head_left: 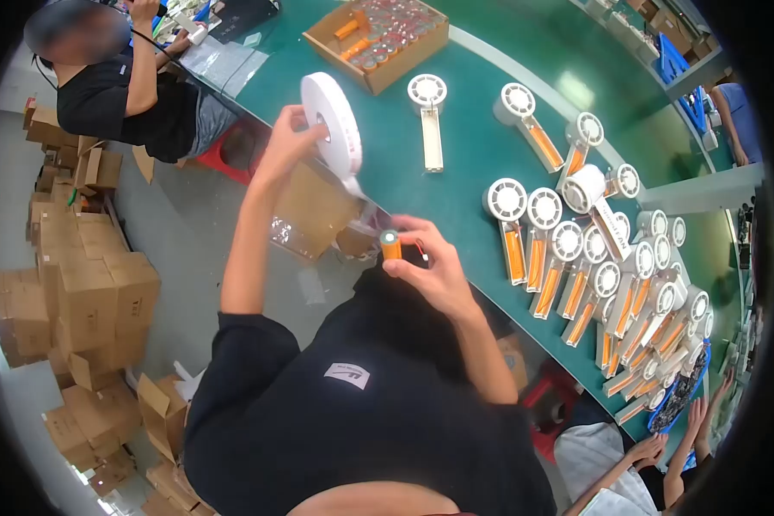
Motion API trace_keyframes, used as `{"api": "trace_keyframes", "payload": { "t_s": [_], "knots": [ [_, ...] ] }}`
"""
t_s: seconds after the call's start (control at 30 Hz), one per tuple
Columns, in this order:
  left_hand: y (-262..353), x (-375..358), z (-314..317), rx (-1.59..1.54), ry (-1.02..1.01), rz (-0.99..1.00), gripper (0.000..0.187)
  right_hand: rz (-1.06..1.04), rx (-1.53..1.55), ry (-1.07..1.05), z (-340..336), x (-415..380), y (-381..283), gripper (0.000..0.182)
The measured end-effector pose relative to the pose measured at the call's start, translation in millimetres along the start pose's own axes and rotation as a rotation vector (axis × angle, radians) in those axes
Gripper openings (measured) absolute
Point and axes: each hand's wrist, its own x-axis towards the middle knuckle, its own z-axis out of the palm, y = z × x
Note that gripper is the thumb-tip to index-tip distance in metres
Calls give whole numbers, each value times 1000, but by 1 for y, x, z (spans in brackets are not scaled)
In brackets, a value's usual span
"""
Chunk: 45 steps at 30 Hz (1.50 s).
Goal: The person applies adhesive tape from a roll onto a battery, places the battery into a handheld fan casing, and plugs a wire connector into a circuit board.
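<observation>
"Head camera: what have the hands got?"
"Left hand [297, 142], half closed, grips a white roll of tape [344, 129]. Right hand [432, 268] pinches an orange battery [391, 247] between thumb and fingers."
"And around them?"
"White fans [544, 208] lie right of the right hand on a green table [451, 211]; beyond both hands sits a cardboard box [408, 66]."

Single head-worn view — facing forward and down, over black shirt [267, 430] close by — green bench [387, 159] beyond

Black short-sleeved shirt [361, 430], white printed label [347, 375]
</observation>
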Motion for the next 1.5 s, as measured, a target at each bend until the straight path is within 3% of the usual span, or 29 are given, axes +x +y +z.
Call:
{"api": "trace_keyframes", "payload": {
  "t_s": [0.07,0.17,0.2,0.33,0.47,0.53,0.63,0.77,0.93,1.07,1.37,1.5],
  "knots": [
    [10,-30,5,-236,43,42,42,-175,-204,23,8,14,-16,37],
    [2,-47,27,-600,-110,54,33,-144,-89,-73,3,25,-42,35],
    [14,-57,30,-688,-141,91,34,55,-54,-101,8,25,-57,33],
    [15,-64,42,-1020,-208,-44,47,-106,4,-65,15,14,-33,34],
    [19,-72,58,-1375,-237,-211,48,52,11,-67,21,-8,0,32],
    [21,-77,68,-1474,-259,-265,45,3,-86,21,16,-16,5,32],
    [21,-84,81,-1497,-148,-337,37,-32,-278,206,3,-27,6,32],
    [34,-101,101,-1196,30,-317,37,-40,80,419,-8,-31,-27,32],
    [46,-122,118,-1012,-28,-201,43,-513,-381,512,-17,-17,-67,43],
    [48,-127,124,-1053,-48,-156,50,-557,-444,522,-15,-11,-66,46],
    [50,-127,133,-1015,-16,-152,46,-522,-505,546,-15,-8,-62,47],
    [58,-128,135,-954,27,-61,43,-547,-550,557,-17,-8,-64,48]
  ]
}}
